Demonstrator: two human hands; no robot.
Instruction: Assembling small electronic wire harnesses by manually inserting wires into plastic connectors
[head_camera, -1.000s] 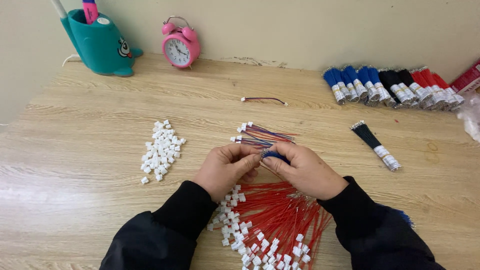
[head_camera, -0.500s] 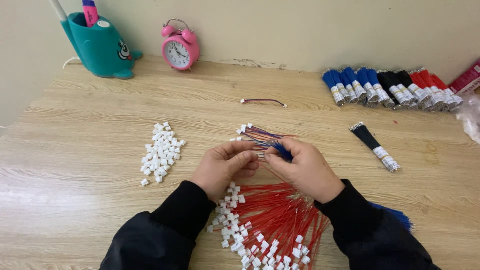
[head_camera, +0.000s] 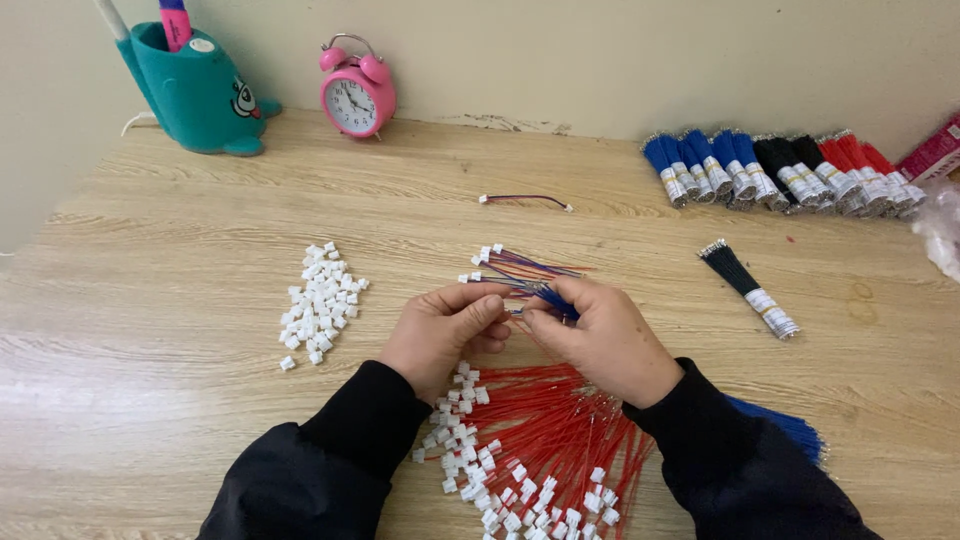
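I see my two hands near the pile of red wires (head_camera: 545, 450), with my arms on each side of it. My left hand (head_camera: 440, 335) is bare, with no ring and no glove. My right hand (head_camera: 600, 340) is bare too. Both arms wear long black sleeves (head_camera: 330, 450) that reach my wrists. The cloth looks soft and a bit puffy, with small folds. The cuffs are plain black and sit snug just above the wires.

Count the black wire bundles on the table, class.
3: two black bundles stand in the back row between blue and red ones; one lies alone, right of the hands. None appears hidden.
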